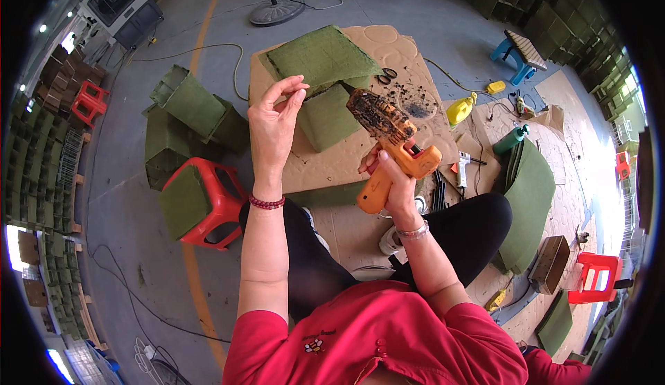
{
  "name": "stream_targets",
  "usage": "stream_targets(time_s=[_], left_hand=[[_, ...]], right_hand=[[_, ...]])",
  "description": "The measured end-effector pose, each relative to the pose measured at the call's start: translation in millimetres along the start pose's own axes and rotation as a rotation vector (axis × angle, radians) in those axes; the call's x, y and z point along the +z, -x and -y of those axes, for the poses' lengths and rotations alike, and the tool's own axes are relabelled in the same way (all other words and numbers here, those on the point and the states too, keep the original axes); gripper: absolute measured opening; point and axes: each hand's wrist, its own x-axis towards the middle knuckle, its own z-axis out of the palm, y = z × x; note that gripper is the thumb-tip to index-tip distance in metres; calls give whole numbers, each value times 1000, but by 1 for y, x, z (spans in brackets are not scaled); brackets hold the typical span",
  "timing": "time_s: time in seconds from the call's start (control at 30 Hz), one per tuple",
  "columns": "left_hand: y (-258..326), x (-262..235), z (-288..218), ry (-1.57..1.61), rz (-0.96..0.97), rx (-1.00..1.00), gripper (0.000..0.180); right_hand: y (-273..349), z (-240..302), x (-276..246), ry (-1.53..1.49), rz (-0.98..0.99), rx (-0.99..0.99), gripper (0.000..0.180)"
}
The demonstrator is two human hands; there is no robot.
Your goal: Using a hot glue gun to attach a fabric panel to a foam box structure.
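Note:
My right hand (391, 181) is wrapped around the handle of an orange hot glue gun (377, 191), whose front is caked with dark residue. Its nozzle points up and left, over green fabric-covered pieces. My left hand (277, 111) is raised left of the gun, thumb and fingertips pinched together; anything between them is too small to make out. Beyond the hands, a green box-like piece (322, 56) lies on the cardboard-covered work surface (305, 167). A smaller green panel (329, 118) rests nearer, its upper edge by the larger piece.
Black scissors (386, 75) and dark crumbs lie at the surface's right. A yellow bottle (460, 109), green bottle (511, 139), white glue gun (463, 169) and stacked green sheets (528, 205) are farther right. Green boxes (187, 101) and a red stool (220, 201) stand left. Cables cross the floor.

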Motion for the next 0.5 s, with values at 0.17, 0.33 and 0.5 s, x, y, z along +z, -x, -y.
stream_targets(time_s=[0.17,0.33,0.5], left_hand=[[0,-2,0,19,-7,-9,20],[1,-1,1,29,-7,-11,21],[2,0,-1,-5,1,9,20]], right_hand=[[5,-6,10,-37,55,-23,22],[4,-3,8,-39,26,-19,18],[-2,6,1,26,-28,-38,16]])
